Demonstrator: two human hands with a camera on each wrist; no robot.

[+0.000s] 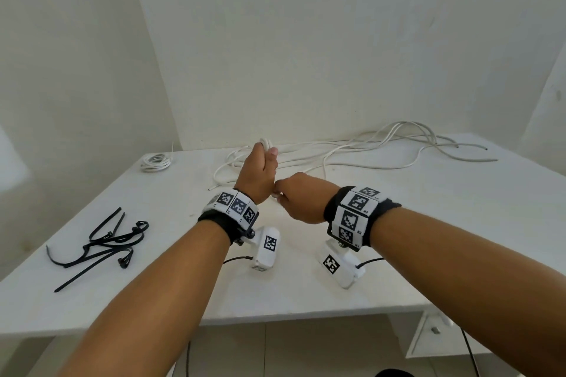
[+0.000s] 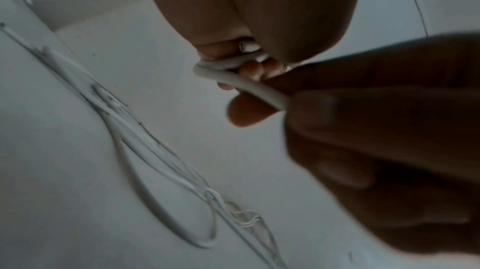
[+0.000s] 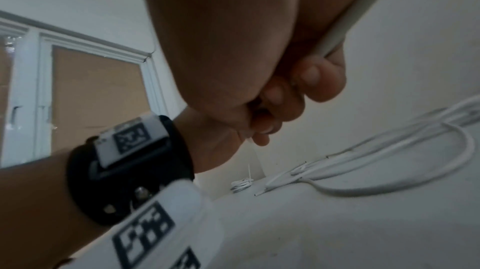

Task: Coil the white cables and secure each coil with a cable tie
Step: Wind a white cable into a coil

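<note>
Both bare forearms reach forward, each wrist wrapped in a black band carrying white marker blocks. The left hand [image 1: 258,173] is raised, thumb side up, its fingers [image 2: 249,69] curled tight around turns of white cable [image 2: 233,82]. The right hand [image 1: 298,197] sits just beside the left wrist, knuckles up and fingers curled under, gripping the cable running off that bundle, with its thumb [image 3: 322,80] pressed against the strand. The two hands are almost touching.
</note>
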